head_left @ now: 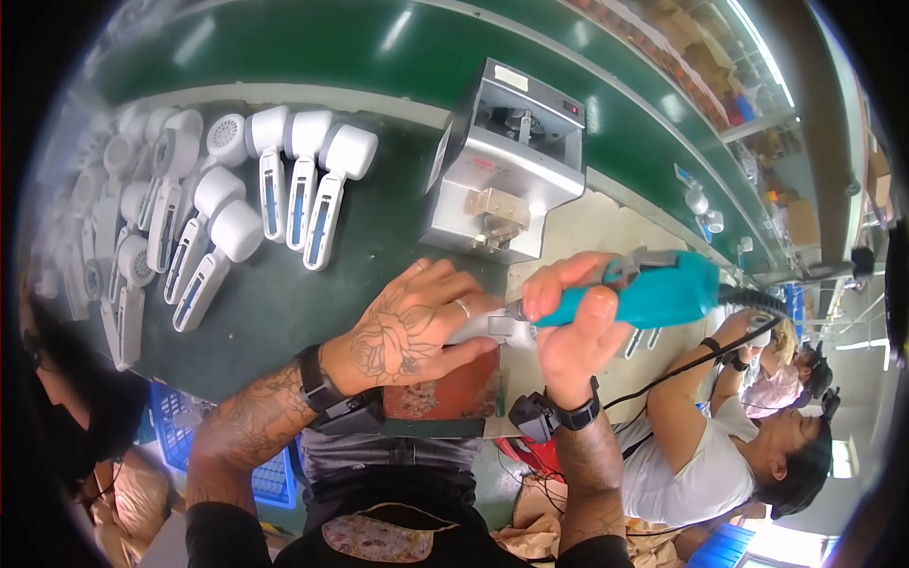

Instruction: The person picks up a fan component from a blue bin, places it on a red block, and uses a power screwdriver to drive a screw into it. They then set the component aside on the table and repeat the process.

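My left hand (417, 327) is closed on a white plastic piece (499, 328), apparently one of the round-headed handheld units; the fingers cover much of it. In my right hand (579, 327) is a teal electric screwdriver (653, 292), lying nearly level with its tip toward the left. That tip meets or almost touches the white piece beside my left fingers; the exact contact is hidden. A reddish-brown pad (445, 390) lies under my left hand at the bench's near edge. Just beyond both hands stands a grey screw feeder (507, 161).
Several white round-headed handheld units (235, 230) with long handles crowd the left of the green bench (312, 303). A black cable (653, 379) runs from the screwdriver's end. At the right sits a person in white (701, 454). A blue crate (275, 478) is below the bench.
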Demonstrator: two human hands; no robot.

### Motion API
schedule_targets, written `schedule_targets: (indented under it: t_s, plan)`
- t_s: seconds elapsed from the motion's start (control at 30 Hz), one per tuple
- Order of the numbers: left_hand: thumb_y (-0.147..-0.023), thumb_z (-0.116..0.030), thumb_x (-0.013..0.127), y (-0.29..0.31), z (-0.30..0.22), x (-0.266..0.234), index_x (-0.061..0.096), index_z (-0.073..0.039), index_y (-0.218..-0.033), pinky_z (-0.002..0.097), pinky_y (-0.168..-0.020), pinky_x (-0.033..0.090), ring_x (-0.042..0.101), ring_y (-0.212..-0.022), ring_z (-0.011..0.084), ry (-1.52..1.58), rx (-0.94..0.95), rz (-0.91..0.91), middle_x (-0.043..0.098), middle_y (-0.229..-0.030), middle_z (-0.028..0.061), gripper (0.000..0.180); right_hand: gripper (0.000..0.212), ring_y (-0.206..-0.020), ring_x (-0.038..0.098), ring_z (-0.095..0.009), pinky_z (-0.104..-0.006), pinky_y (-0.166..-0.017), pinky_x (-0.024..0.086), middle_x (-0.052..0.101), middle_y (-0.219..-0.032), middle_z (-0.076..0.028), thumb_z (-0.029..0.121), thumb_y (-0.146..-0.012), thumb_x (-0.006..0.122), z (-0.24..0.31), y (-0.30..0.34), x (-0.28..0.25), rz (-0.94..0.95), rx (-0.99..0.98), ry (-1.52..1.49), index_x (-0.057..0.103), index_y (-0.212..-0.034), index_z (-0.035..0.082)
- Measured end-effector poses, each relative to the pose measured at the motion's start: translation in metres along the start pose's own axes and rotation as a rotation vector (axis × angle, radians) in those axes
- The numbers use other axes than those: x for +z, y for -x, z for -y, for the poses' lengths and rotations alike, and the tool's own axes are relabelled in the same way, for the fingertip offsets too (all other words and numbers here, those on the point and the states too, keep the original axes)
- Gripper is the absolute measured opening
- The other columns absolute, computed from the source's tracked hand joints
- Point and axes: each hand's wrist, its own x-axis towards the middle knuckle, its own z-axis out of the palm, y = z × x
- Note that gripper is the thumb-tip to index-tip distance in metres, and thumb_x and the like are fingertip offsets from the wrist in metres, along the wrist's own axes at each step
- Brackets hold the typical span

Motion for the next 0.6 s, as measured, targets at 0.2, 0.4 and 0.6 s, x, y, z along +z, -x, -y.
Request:
schedule_targets:
  t_s: [0.2, 0.4, 0.6]
  plan:
    - [-0.08, -0.028, 0.075, -0.002, -0.002, 0.0, 0.064, -0.012, -0.112, 0.0417, -0.086, 0.046, 0.056, -0.097, 0.0253, -0.076, 0.0, 0.043, 0.061, -0.105, 0.0046, 0.038, 0.045, -0.053, 0.047, -0.018, -0.0336, -0.051, 0.043, 0.046, -0.064, -0.006, 0.046, -0.095, 0.06, -0.005, 0.0, -0.001, 0.038, -0.03, -0.047, 0.044, -0.093, 0.004]
    - [-0.081, -0.029, 0.074, 0.0, 0.003, 0.002, 0.064, -0.011, -0.111, 0.0412, -0.084, 0.047, 0.056, -0.096, 0.026, -0.081, 0.057, -0.029, 0.06, -0.106, 0.005, 0.036, 0.049, -0.056, 0.048, -0.018, -0.0333, -0.053, 0.043, 0.05, -0.068, -0.007, 0.049, -0.095, 0.059, -0.003, 0.0, 0.005, -0.046, 0.037, 0.049, 0.047, -0.098, 0.002]
    - [-0.082, -0.029, 0.072, 0.005, 0.005, -0.001, 0.064, -0.011, -0.112, 0.0382, -0.086, 0.046, 0.056, -0.097, 0.0254, -0.084, 0.077, -0.004, 0.06, -0.104, 0.0056, 0.036, 0.047, -0.058, 0.051, -0.017, -0.0319, -0.056, 0.043, 0.053, -0.068, -0.007, 0.045, -0.1, 0.053, 0.011, -0.037, 0.03, -0.08, -0.074, -0.005, 0.05, -0.103, -0.001]
